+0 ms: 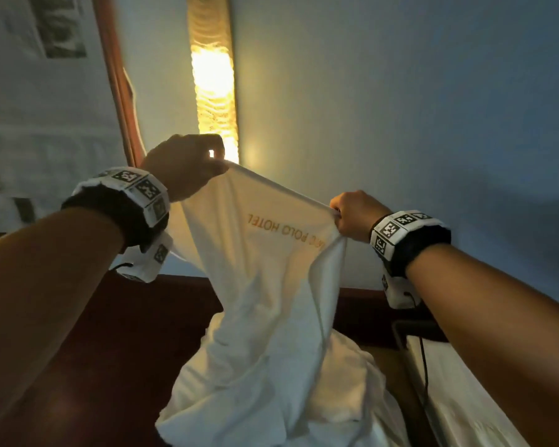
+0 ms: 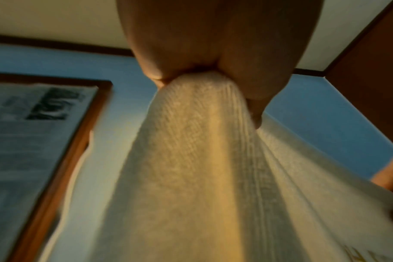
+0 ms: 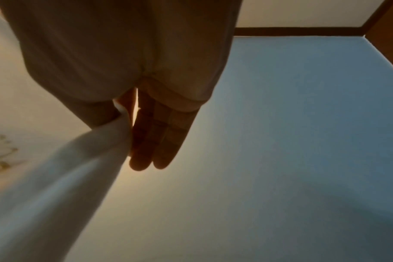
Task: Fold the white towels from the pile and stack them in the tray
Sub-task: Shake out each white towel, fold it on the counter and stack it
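A white towel (image 1: 265, 285) with orange hotel lettering hangs in the air, stretched by its top edge between both hands. My left hand (image 1: 188, 166) pinches one top corner, raised high against the wall. My right hand (image 1: 352, 214) pinches the other corner, lower and to the right. In the left wrist view the towel (image 2: 202, 168) runs down from the pinching fingers (image 2: 191, 62). In the right wrist view thumb and forefinger hold the towel (image 3: 79, 168) while the other fingers (image 3: 155, 138) point straight out. The towel's lower part trails onto the white pile (image 1: 336, 398) below.
A lit wall lamp (image 1: 213, 85) glows straight behind the left hand on the blue wall. A framed print (image 1: 42, 91) hangs at the left. Dark wooden furniture (image 1: 142, 317) lies below, and a black cable (image 1: 425, 375) runs beside white bedding (image 1: 459, 398) at the right.
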{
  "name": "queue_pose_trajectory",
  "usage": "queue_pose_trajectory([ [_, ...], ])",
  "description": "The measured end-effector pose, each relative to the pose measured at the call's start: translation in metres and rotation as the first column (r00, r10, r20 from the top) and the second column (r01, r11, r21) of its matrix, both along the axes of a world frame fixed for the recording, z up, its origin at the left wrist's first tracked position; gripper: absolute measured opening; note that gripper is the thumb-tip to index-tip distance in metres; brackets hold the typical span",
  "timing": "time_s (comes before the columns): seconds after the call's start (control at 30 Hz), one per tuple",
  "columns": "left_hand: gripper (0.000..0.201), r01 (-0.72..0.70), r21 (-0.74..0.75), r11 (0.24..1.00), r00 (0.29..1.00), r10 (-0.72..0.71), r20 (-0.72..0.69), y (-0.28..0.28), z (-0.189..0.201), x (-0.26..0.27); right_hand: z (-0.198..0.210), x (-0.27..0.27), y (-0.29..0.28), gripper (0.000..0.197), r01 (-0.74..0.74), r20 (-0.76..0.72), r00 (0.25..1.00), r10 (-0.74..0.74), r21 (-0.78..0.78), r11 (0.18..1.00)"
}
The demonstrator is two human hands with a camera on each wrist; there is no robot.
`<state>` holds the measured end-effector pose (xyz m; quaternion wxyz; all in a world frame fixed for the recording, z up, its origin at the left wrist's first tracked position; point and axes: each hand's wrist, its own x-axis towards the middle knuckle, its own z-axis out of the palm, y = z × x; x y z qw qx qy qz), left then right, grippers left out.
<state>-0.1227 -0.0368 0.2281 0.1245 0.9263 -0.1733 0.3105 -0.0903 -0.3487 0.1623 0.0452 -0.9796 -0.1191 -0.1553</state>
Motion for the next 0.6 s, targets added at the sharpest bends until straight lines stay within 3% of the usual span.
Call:
queue_pose_trajectory([
  [0.2,0.016,-0.159,-0.04,0.987,0.985,0.161,0.055,0.133,0.01,-0.026,-0.001,0.01,0.086,0.024,0.062,-0.044,0.997,-0.062,-0.006,0.998],
  [0.3,0.016,-0.26,-0.071,0.963,0.963,0.264,0.056,0.212,0.015,-0.037,0.002,0.012,0.142,0.017,0.067,-0.068,0.996,-0.066,0.012,0.998],
  [0.47,0.02,-0.486,-0.044,0.873,0.872,0.488,0.039,0.306,0.017,-0.044,0.021,0.011,0.246,0.023,-0.044,0.075,0.996,0.038,0.09,0.995],
  [0.53,0.016,-0.495,-0.013,0.869,0.869,0.495,-0.027,0.327,0.009,-0.038,0.032,0.004,0.294,0.032,-0.122,0.141,0.984,0.107,0.097,0.988],
  [0.6,0.015,-0.389,-0.031,0.921,0.917,0.384,-0.107,0.331,-0.002,-0.031,0.044,-0.007,0.335,0.033,-0.198,0.173,0.968,0.18,0.091,0.976],
])
